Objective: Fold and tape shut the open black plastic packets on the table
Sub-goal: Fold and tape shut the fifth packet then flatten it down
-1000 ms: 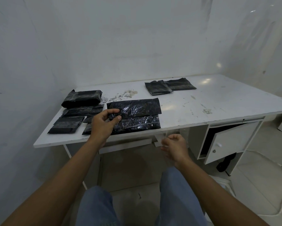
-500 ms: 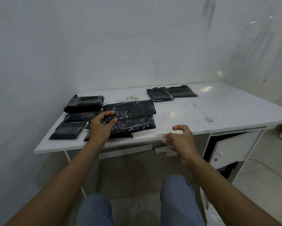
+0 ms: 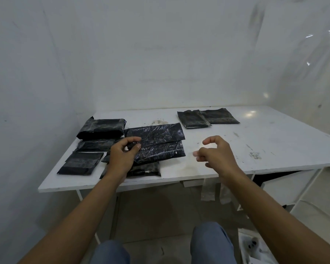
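Right of centre, my right hand [image 3: 219, 155] is hovering with fingers curled; whether it's holding anything I cannot tell. At centre, my left hand [image 3: 122, 157] is pinching the folded flap of the black packet [image 3: 160, 149]. I'm judging the film light, slippery and springy, so I'm favouring a grip on the crease.

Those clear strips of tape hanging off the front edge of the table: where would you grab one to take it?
Probably by its loose lower end, pinched from the front and a little below. The tape strip looks stuck only at its top to the table edge and hangs free, nearest the right hand; the left hand grips the glossy packet.
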